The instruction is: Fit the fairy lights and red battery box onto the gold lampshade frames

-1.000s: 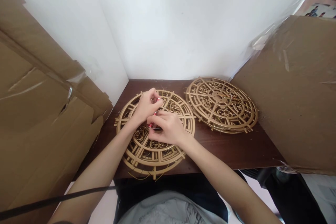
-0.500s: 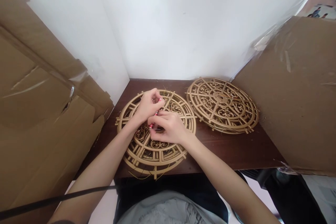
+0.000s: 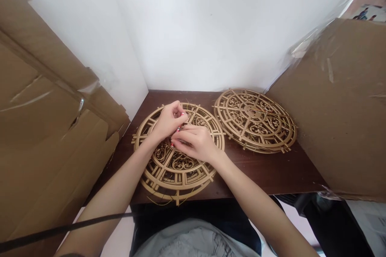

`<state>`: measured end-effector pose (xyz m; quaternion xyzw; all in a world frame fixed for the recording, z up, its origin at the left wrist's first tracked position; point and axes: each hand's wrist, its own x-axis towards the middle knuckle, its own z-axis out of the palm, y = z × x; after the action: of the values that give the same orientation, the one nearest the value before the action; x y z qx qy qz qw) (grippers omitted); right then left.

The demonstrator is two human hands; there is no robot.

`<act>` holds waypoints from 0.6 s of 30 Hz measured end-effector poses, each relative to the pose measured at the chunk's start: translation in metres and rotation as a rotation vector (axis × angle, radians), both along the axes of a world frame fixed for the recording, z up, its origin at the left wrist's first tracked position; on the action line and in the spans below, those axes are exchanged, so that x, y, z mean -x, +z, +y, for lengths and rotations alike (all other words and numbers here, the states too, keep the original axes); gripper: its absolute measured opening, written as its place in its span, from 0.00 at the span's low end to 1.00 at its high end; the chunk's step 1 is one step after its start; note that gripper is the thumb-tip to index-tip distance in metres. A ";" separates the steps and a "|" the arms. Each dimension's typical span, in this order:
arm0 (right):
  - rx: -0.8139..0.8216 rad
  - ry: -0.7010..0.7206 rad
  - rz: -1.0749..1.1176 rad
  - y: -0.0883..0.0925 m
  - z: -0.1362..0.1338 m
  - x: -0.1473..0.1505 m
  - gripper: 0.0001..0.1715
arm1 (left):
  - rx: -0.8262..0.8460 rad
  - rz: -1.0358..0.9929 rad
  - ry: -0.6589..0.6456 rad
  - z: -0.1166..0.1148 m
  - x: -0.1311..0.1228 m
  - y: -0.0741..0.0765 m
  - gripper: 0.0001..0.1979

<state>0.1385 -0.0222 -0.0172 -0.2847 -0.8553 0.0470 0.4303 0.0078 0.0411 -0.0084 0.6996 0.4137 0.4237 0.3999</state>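
Two stacks of gold openwork discs with scroll patterns lie on a dark brown table. My left hand [image 3: 170, 119] is over the upper middle of the near stack [image 3: 178, 184], thumb and fingers pinched on the upper end of a slim red object with pale bands [image 3: 173, 143]. Just below it, my right hand [image 3: 196, 141] has its fingers closed round the same red object's lower part. The object slants across the disc's middle; most of it is hidden by my fingers, so its kind does not show. Thin gold wires [image 3: 159, 202] stick out at the near rim.
The second disc stack [image 3: 256, 122] stands behind to the right, with loose wire on its top. Cardboard walls [image 3: 340, 108] flank the dark table [image 3: 265, 172] on both sides. A white wall [image 3: 193, 32] closes the back. A dark strap [image 3: 60, 231] crosses the lower left.
My right hand's fingers have shifted slightly up and straightened a little along the red object. My left hand stays nearly in place. The disc stacks have not moved.
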 end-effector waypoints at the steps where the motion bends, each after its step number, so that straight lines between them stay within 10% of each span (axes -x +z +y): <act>1: 0.006 -0.007 0.007 0.000 0.000 0.000 0.11 | 0.012 -0.017 -0.002 0.001 0.000 0.000 0.08; 18: 0.240 -0.294 0.301 0.006 0.002 -0.004 0.07 | 0.190 -0.188 -0.033 -0.003 0.003 0.013 0.09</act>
<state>0.1426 -0.0202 -0.0108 -0.4450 -0.7193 0.1271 0.5181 0.0052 0.0380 0.0044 0.6224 0.4010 0.4396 0.5085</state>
